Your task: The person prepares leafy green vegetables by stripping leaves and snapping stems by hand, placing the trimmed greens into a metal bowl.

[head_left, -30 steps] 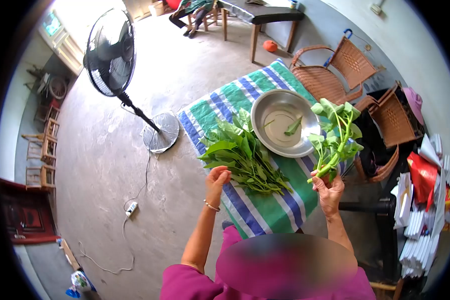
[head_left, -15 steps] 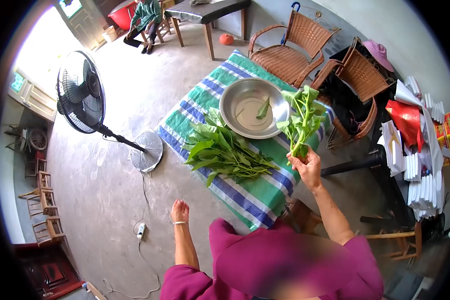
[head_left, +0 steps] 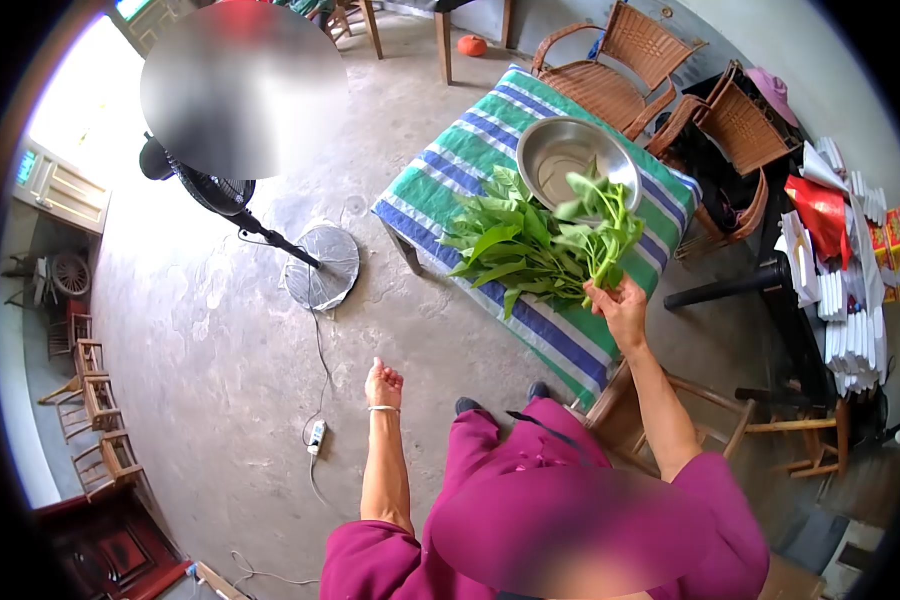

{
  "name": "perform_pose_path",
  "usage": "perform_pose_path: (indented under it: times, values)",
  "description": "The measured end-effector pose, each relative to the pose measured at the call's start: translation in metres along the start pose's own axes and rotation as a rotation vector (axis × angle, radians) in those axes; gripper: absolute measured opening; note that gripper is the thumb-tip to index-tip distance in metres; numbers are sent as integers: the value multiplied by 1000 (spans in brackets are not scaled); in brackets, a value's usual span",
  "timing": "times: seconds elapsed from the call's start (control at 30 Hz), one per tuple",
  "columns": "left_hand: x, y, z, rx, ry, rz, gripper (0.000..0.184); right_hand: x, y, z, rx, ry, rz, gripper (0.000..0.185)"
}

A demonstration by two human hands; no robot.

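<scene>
Grey floor (head_left: 210, 350) spreads left of the striped tablecloth (head_left: 475, 140), where I see a metal basin (head_left: 542, 160) with a pile of greens (head_left: 510, 248) just beside it. Wicker chairs (head_left: 582, 88) crowd the far right edge; a fan base (head_left: 322, 270) stands apart. My right hand (head_left: 622, 312) pinches leafy stems (head_left: 610, 230), blocking part of the basin. My left hand (head_left: 384, 386) hangs over the floor, curled, how tightly I can't tell

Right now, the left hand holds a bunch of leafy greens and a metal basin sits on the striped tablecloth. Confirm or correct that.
Not so: the head view shows the right hand holding the bunch of leafy greens. The metal basin does sit on the striped tablecloth.
</scene>
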State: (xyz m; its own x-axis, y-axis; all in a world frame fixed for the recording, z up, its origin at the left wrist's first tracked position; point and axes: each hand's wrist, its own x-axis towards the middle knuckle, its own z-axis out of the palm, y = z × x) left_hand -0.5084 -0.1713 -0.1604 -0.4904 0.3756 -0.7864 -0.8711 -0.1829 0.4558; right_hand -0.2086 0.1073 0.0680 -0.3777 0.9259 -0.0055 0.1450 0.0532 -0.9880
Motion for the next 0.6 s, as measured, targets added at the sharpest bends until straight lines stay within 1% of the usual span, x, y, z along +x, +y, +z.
perform_pose_path:
  times: [0.03,0.13,0.17,0.23,0.27,0.37,0.4,0.43,0.5,0.57,0.6]
  values:
    - [6,11,-4,9,-5,-8,22,1,-4,6,4,-10,-15,15]
    - [21,31,-5,-222,27,-40,28,3,-5,13,10,19,-48,15]
    - [26,35,-1,-208,25,-49,28,4,-4,14,3,32,-80,15]
    - [36,42,17,-263,22,-137,28,4,0,13,-10,64,-81,15]
    - [44,44,29,-241,-19,-155,28,6,2,13,-14,89,-86,15]
    - [64,55,81,-237,-45,-233,28,16,9,14,-20,154,-76,16]
    - [77,62,96,-242,-122,-267,25,22,10,15,-21,181,-66,16]
    - [90,70,111,-221,-129,-277,25,28,12,17,-20,205,-63,16]
    - [115,88,144,-209,-281,-264,22,45,16,23,-47,257,-33,16]
    - [138,113,174,-134,-434,-235,18,68,25,31,-35,322,-43,13]
    - [152,129,185,-66,-470,-197,17,79,38,37,-76,361,-55,14]
